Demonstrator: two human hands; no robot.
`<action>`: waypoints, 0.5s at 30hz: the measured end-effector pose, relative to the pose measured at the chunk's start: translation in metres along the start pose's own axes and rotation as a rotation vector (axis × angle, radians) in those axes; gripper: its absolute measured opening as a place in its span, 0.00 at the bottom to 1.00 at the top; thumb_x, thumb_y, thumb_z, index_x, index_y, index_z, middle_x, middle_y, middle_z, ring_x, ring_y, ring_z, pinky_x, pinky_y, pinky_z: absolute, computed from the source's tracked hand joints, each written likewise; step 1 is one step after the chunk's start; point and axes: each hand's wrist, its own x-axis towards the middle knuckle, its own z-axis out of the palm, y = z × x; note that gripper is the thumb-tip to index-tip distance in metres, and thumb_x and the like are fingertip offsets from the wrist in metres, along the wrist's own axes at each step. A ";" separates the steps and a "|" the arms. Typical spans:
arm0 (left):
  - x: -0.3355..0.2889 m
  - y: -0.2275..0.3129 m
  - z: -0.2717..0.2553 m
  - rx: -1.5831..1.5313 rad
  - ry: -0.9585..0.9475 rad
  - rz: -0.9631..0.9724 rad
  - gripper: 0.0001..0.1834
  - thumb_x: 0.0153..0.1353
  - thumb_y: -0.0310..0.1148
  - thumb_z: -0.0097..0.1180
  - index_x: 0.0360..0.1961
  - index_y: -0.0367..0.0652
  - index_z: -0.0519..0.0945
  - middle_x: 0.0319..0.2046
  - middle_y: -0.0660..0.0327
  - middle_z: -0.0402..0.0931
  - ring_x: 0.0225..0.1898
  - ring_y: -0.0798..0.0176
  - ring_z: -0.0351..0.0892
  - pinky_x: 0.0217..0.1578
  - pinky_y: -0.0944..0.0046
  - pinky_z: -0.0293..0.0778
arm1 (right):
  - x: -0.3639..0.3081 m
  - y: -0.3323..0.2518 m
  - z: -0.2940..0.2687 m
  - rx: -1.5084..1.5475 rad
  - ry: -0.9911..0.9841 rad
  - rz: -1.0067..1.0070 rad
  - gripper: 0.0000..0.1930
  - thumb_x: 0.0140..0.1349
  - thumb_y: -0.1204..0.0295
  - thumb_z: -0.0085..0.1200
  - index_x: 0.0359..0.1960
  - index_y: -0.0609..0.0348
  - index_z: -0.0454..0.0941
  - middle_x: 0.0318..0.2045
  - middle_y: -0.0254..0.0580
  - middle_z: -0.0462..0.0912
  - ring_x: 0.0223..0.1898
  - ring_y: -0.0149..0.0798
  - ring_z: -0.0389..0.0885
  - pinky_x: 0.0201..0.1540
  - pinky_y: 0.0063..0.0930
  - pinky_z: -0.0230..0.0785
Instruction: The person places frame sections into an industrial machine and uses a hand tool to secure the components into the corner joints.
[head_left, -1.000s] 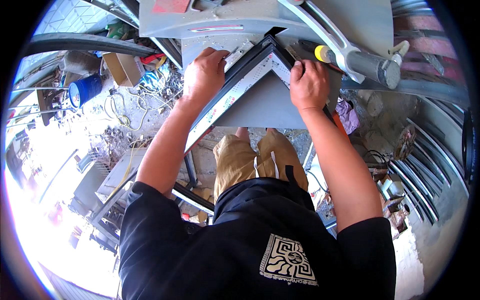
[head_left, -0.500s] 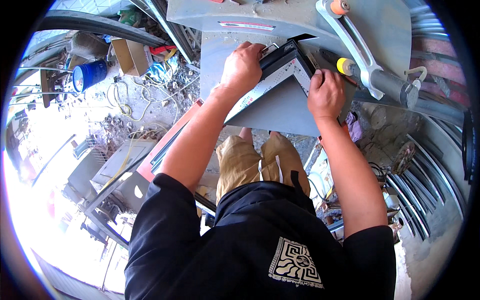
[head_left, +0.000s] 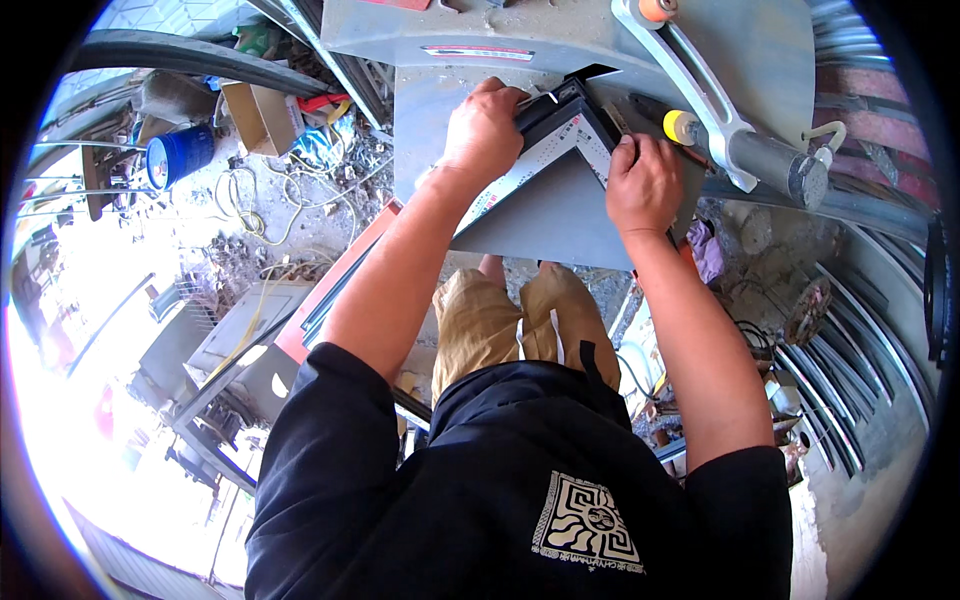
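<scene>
Two metal profiles, dark on the outer side and with a white film bearing red print on the inner side, meet in a corner on the grey metal plate [head_left: 560, 225] of a machine. My left hand [head_left: 482, 132] is closed around the left profile [head_left: 540, 163] near the corner. On the other side, my right hand [head_left: 643, 187] grips the right profile [head_left: 594, 146], thumb on top. The corner's tip points away from me, against a dark slot at the foot of the machine's housing [head_left: 570, 30]. My palms hide parts of both profiles.
A slotted metal arm [head_left: 690, 75] with a grey cylinder and a yellow-ended part [head_left: 680, 127] rises right of the plate. Long profiles lie at the far right. A blue bucket [head_left: 180, 155], an open cardboard box [head_left: 258, 118] and loose cables [head_left: 240, 200] are on the left floor.
The whole view has shifted slightly, with the machine sitting a little higher and more to the left. Both hands keep their hold on the profiles, whose corner stays at the slot.
</scene>
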 end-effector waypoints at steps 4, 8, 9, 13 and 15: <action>-0.003 -0.002 -0.002 -0.033 0.054 0.045 0.20 0.72 0.22 0.56 0.58 0.44 0.93 0.54 0.47 0.88 0.58 0.35 0.88 0.62 0.42 0.83 | 0.000 0.001 0.003 -0.001 -0.001 -0.009 0.17 0.78 0.60 0.55 0.39 0.58 0.90 0.41 0.55 0.90 0.46 0.64 0.87 0.57 0.56 0.79; -0.020 -0.020 -0.009 -0.182 0.139 0.023 0.17 0.75 0.23 0.58 0.59 0.40 0.92 0.53 0.46 0.89 0.56 0.37 0.90 0.61 0.47 0.84 | 0.000 0.000 0.005 0.016 0.006 0.000 0.16 0.78 0.60 0.56 0.40 0.58 0.90 0.41 0.55 0.90 0.46 0.64 0.87 0.57 0.56 0.79; -0.031 -0.020 -0.011 -0.244 0.242 -0.030 0.16 0.76 0.23 0.59 0.59 0.39 0.91 0.53 0.45 0.90 0.55 0.37 0.91 0.60 0.48 0.85 | -0.001 0.002 0.003 0.015 -0.004 0.009 0.16 0.78 0.59 0.56 0.40 0.58 0.90 0.42 0.55 0.90 0.47 0.63 0.87 0.57 0.57 0.79; -0.100 -0.031 -0.032 -0.278 0.502 -0.222 0.15 0.81 0.24 0.56 0.64 0.35 0.86 0.50 0.49 0.92 0.50 0.56 0.93 0.56 0.55 0.85 | 0.000 -0.004 0.000 0.001 -0.036 0.029 0.17 0.78 0.58 0.56 0.42 0.57 0.91 0.43 0.54 0.90 0.49 0.62 0.87 0.59 0.57 0.79; -0.135 -0.037 -0.030 -0.228 0.556 -0.183 0.14 0.81 0.23 0.56 0.62 0.34 0.85 0.47 0.49 0.91 0.47 0.52 0.93 0.53 0.54 0.86 | -0.001 -0.002 0.000 0.007 -0.046 0.034 0.17 0.78 0.58 0.56 0.42 0.57 0.91 0.44 0.54 0.90 0.50 0.62 0.87 0.60 0.56 0.79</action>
